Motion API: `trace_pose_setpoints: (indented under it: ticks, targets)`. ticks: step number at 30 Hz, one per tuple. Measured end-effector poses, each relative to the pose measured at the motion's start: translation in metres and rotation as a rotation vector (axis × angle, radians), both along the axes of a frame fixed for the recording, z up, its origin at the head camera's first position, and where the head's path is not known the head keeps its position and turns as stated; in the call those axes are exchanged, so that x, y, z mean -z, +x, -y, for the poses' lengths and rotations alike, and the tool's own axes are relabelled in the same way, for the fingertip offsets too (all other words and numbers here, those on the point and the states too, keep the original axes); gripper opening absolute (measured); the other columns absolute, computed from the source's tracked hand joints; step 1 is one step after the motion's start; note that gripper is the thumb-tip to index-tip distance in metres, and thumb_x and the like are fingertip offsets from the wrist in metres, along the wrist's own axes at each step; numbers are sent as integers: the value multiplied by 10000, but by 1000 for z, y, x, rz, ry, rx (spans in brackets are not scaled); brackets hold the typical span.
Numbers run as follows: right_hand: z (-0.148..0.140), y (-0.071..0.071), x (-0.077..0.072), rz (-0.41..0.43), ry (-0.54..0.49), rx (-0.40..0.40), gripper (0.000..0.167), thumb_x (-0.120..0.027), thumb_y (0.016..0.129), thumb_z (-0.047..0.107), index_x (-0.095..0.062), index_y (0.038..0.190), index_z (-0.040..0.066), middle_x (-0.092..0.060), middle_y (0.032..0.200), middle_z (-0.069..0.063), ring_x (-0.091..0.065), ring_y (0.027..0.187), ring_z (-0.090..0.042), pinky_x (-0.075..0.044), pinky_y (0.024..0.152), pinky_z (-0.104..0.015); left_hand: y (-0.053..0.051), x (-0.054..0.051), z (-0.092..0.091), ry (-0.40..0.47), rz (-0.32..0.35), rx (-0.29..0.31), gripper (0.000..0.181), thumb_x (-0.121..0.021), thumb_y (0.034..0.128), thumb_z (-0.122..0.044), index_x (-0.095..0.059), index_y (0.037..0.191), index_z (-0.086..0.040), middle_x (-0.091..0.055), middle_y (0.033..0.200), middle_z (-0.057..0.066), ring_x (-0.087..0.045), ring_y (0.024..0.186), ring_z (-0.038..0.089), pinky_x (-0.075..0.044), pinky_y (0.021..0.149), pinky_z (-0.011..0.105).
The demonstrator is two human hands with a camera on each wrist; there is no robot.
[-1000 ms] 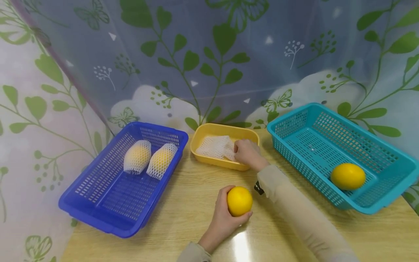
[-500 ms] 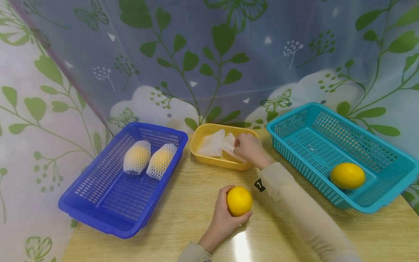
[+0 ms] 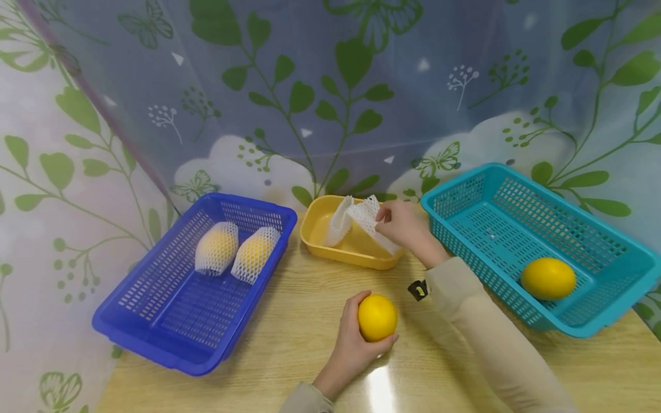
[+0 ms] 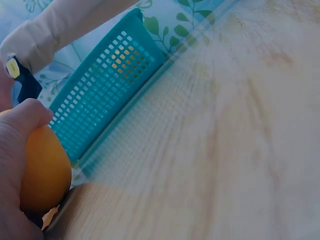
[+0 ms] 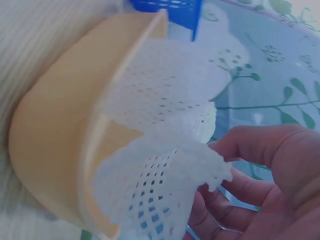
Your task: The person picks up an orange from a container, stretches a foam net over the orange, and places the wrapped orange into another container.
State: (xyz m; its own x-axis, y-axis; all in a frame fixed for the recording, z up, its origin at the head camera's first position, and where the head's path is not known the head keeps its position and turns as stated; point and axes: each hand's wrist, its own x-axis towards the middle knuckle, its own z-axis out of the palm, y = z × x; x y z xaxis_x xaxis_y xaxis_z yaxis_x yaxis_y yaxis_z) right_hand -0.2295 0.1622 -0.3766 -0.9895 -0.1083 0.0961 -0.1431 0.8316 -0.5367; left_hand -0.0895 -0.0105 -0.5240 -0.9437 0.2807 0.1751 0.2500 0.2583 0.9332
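Note:
My left hand (image 3: 353, 344) grips a smooth yellow fruit (image 3: 378, 318) above the front middle of the table, its fingers and thumb around the side. In the left wrist view, the thumb lies over the same fruit (image 4: 45, 170). Above the yellow tray (image 3: 348, 258), my right hand (image 3: 408, 226) pinches a white foam net sleeve (image 3: 368, 217) by its edge. Another foam net (image 3: 338, 223) stands tilted in the tray, beside the held one. The right wrist view shows the held net (image 5: 155, 185) between thumb and fingers, partly over the tray's rim.
A blue basket (image 3: 167, 350) on the left holds two yellow fruits in foam nets (image 3: 217, 249). At the right, a teal basket (image 3: 454, 246) contains one bare yellow fruit (image 3: 548, 279). A leaf-patterned cloth (image 3: 310, 103) hangs behind the wooden table (image 3: 279, 321).
My right hand has lifted up and to the right, drawing one foam net up from the tray. The other net has tipped upright. My left hand and its fruit have stayed put.

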Motion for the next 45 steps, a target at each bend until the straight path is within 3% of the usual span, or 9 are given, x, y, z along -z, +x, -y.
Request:
trace_pose_setpoints:
  ticks: [6,11,17,24,29,36,39,42,45]
  targets:
    - [-3,18,-17,-41,-106,-5,125,-651,844,106,-708,938,47,-637,841,-97,-558,731,-253,-467,648,-373,0,0,0,5,-3,3,917,-881,721,-299,-362,1458,-131,-448,1364,-8,-490,1186,192,-422,986,465]
    - [-5,36,-22,-80,-225,-25,113,-645,853,84,-704,945,55,-627,817,-83,-551,722,-244,-459,645,-370,0,-1,0,0,-2,10,917,-876,728,-306,-355,1461,-126,-442,1371,0,-492,1184,198,-427,976,467]
    - [-12,57,-19,-59,-452,-77,89,-674,887,50,-704,969,35,-646,844,-95,-585,742,-237,-505,663,-307,-1,0,0,-2,-27,12,911,-873,733,-311,-355,1456,-114,-449,1362,5,-497,1178,194,-432,968,455]
    - [-15,83,-13,-16,-733,-207,113,-675,915,26,-677,1014,-29,-637,936,-117,-595,802,-224,-531,748,-253,-2,3,0,21,-64,10,926,-871,734,-318,-348,1469,-107,-439,1382,21,-486,1200,193,-423,998,447]
    - [-14,97,-7,-10,-829,-264,121,-665,909,-16,-657,1022,-60,-646,987,-81,-598,823,-213,-535,776,-251,0,3,0,43,-51,18,937,-862,744,-331,-324,1490,-151,-419,1387,21,-482,1201,194,-430,996,426]
    - [-11,104,-1,-26,-927,-338,116,-650,900,-60,-640,1012,-86,-662,974,-46,-604,826,-189,-532,784,-251,0,5,1,75,-52,28,901,-835,774,-318,-305,1498,-241,-421,1380,12,-477,1186,184,-426,991,388]
    - [-9,104,2,-35,-962,-377,112,-641,897,-80,-634,1008,-95,-663,967,-32,-603,820,-178,-530,781,-254,-1,5,3,120,-65,51,787,-725,877,-298,-283,1523,-227,-405,1422,38,-446,1236,215,-387,1035,403]
    - [-6,103,4,-51,-976,-432,115,-627,896,-102,-624,1010,-110,-661,972,-32,-598,818,-182,-529,776,-258,-1,6,4,190,-65,69,604,-499,1005,-319,-259,1549,-215,-365,1487,59,-385,1316,251,-315,1097,449]
    - [-3,103,5,-41,-962,-461,123,-626,895,-103,-625,1018,-105,-656,983,-40,-598,829,-191,-530,780,-264,-3,5,5,256,-94,30,522,-322,1047,-332,-294,1542,-167,-356,1512,102,-339,1363,300,-246,1119,526]
